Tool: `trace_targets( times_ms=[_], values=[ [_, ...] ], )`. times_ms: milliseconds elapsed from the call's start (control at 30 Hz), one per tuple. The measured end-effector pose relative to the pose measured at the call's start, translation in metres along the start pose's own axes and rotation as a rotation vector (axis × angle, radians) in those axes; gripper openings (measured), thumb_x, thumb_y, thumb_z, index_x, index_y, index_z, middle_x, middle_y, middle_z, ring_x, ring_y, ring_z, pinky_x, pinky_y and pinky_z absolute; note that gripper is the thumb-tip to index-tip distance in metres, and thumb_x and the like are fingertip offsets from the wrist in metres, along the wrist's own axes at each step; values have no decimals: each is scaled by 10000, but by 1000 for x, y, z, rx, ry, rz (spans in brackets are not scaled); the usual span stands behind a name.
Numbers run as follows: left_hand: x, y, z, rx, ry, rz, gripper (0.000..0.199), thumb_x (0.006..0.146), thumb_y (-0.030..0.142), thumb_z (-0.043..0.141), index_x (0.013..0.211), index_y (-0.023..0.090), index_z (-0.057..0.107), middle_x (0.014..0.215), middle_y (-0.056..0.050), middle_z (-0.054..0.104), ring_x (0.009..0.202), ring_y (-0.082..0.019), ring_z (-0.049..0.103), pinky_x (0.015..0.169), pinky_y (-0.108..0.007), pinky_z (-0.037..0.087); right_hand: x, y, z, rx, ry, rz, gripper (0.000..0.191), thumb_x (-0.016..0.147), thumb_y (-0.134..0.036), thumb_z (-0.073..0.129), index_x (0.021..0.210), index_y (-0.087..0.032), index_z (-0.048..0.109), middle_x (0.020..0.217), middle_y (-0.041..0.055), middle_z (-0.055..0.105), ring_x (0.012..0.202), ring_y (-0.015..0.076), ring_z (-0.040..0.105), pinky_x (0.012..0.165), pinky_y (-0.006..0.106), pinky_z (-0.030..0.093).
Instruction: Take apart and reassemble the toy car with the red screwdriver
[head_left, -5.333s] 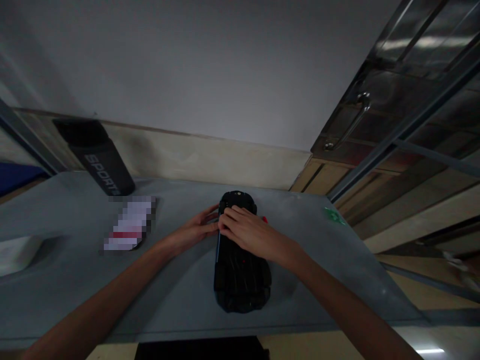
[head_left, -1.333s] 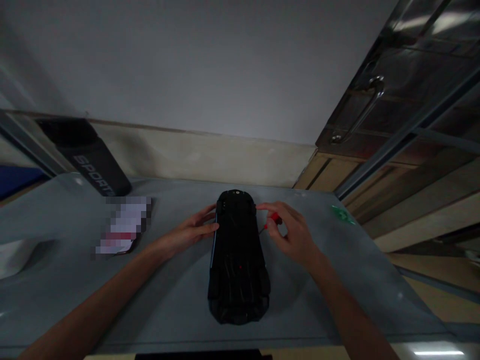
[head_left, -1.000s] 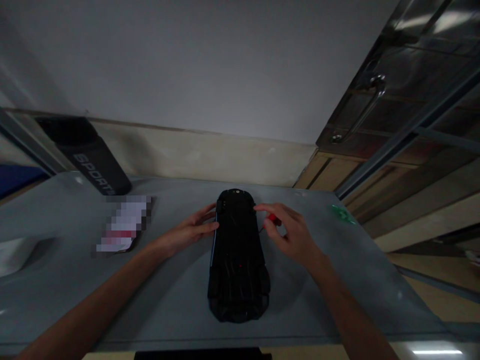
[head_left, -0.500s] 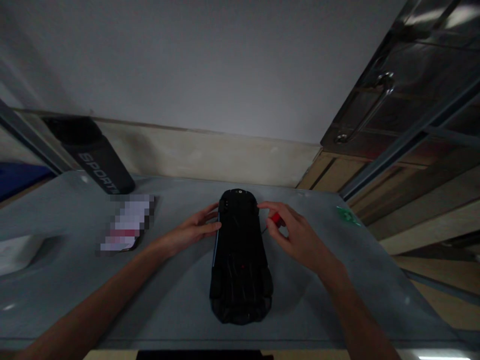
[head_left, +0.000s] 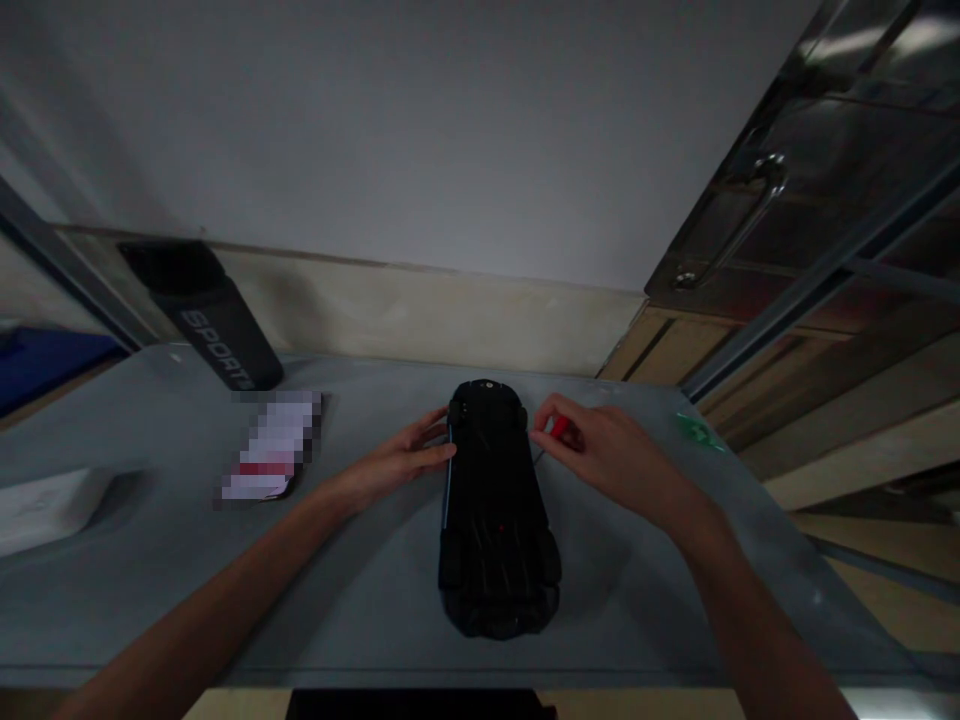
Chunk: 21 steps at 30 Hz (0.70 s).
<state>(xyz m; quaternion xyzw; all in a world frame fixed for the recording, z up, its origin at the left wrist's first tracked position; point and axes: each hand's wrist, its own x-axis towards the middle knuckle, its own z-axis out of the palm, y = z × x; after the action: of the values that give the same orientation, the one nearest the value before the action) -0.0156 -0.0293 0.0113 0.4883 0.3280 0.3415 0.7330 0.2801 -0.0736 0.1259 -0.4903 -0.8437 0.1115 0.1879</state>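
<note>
A black toy car (head_left: 496, 490) lies upside down on the grey table, its underside and wheels facing up. My left hand (head_left: 409, 453) holds its left side, with the thumb and fingertips against the edge near a wheel. On the other side, my right hand (head_left: 592, 440) is closed around a small screwdriver (head_left: 559, 427) with a red handle. Its thin shaft points down and left beside the car's right side. Whether the tip touches anything cannot be made out.
A dark bottle (head_left: 217, 325) marked SPORT stands at the back left, with a phone (head_left: 277, 445) in front of it. A white case-like object (head_left: 56, 508) lies at the far left. Crumpled green plastic (head_left: 699, 432) is on the right, near the table (head_left: 360, 620) edge.
The car and everything else on the table have shifted slightly right in view. My right index finger, stretched toward the car's wheel before, is now curled in around the screwdriver.
</note>
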Motion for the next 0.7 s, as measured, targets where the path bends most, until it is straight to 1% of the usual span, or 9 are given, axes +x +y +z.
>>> trace_targets(
  times_ms=[67, 167, 233, 333, 400, 500, 600, 700],
  values=[
    [0, 0, 1, -1, 9, -7, 824, 906, 324, 831, 1636, 311, 450, 1729, -96, 430, 1551, -360, 449, 1244, -489, 392, 6, -7, -6, -18, -28, -12, 145, 1076, -363, 595, 1011, -239, 633, 763, -14, 690, 669, 174, 633, 650, 297, 407],
    [-1, 1, 1, 7, 12, -4, 841, 881, 337, 855, 1626, 322, 466, 1701, -91, 465, 1537, -362, 459, 1227, -483, 403, 17, -25, -11, 48, -71, -73, 167, 1103, -370, 562, 1019, -235, 613, 828, -5, 696, 727, 173, 629, 682, 293, 397],
    [-1, 1, 1, -9, -9, 8, 842, 868, 329, 864, 1616, 315, 478, 1678, -98, 488, 1524, -357, 473, 1210, -470, 420, 26, -39, -7, 88, -95, -123, 141, 1110, -339, 563, 1027, -231, 597, 865, -3, 691, 762, 173, 625, 703, 292, 393],
    [0, -1, -1, -38, -29, 29, 780, 883, 315, 845, 1586, 302, 509, 1665, -106, 497, 1509, -337, 490, 1193, -448, 437, 38, -55, 5, 115, -160, -196, 111, 1103, -300, 596, 1019, -227, 591, 886, -4, 682, 803, 174, 624, 735, 294, 390],
    [1, -3, -3, -44, -32, 34, 759, 887, 323, 841, 1574, 304, 518, 1659, -96, 503, 1514, -329, 486, 1173, -418, 450, 44, -60, 13, 92, -173, -213, 98, 1106, -287, 594, 1034, -221, 595, 885, 0, 679, 809, 176, 622, 735, 299, 381],
    [2, -3, -3, -30, -24, 27, 815, 859, 353, 870, 1585, 301, 504, 1643, -89, 518, 1527, -342, 469, 1132, -380, 469, 46, -62, 18, 44, -179, -237, 118, 1131, -283, 537, 1063, -212, 602, 885, 13, 683, 807, 181, 625, 728, 310, 375],
    [1, 0, 0, -8, -17, 30, 860, 855, 378, 874, 1610, 266, 478, 1599, -118, 560, 1511, -362, 478, 1127, -394, 471, 46, -65, 18, 8, -194, -254, 127, 1136, -286, 522, 1094, -201, 607, 892, 23, 692, 812, 186, 637, 730, 317, 385],
    [0, 2, 1, -2, -31, 47, 807, 879, 371, 851, 1595, 258, 496, 1519, -125, 630, 1483, -360, 505, 1133, -427, 464, 48, -71, 15, -53, -194, -235, 126, 1130, -269, 517, 1105, -189, 611, 887, 34, 701, 807, 195, 646, 719, 325, 391]
  ],
)
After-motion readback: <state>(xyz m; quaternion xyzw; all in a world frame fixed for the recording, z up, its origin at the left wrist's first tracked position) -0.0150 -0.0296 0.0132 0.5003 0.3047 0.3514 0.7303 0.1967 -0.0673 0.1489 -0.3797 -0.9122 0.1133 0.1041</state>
